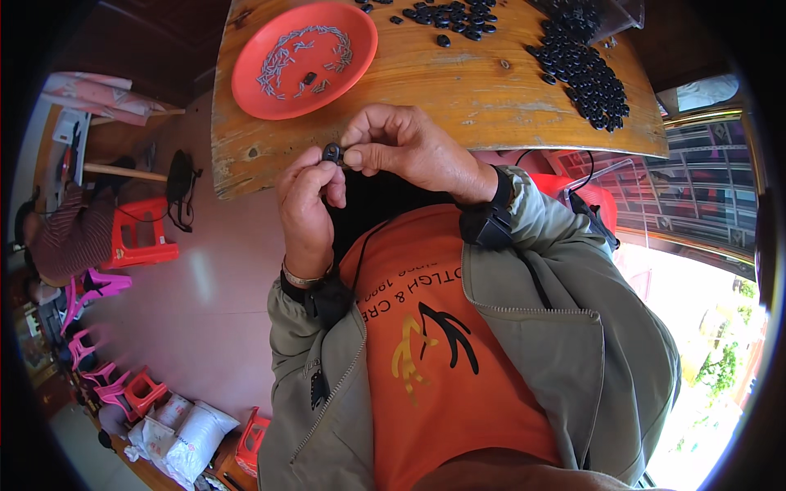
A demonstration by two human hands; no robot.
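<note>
My left hand (308, 200) pinches a small black oval plastic piece (332, 153) between thumb and fingers, just off the table's near edge. Against the right side of that piece, my right hand (405, 147) has its thumb and forefinger pressed together; whatever lies between those tips is too small to make out. Just beyond both hands sits a round red plastic dish (250, 90). Many thin silvery metal pins or screws (278, 65) are scattered inside it, along with one loose black piece (309, 78).
More black pieces are spread on the wooden table (442, 90): a loose group (458, 20) at the far middle and a large pile (585, 78) at right, below a clear container (618, 18). A red stool (139, 233) and a seated person (70, 233) are at left.
</note>
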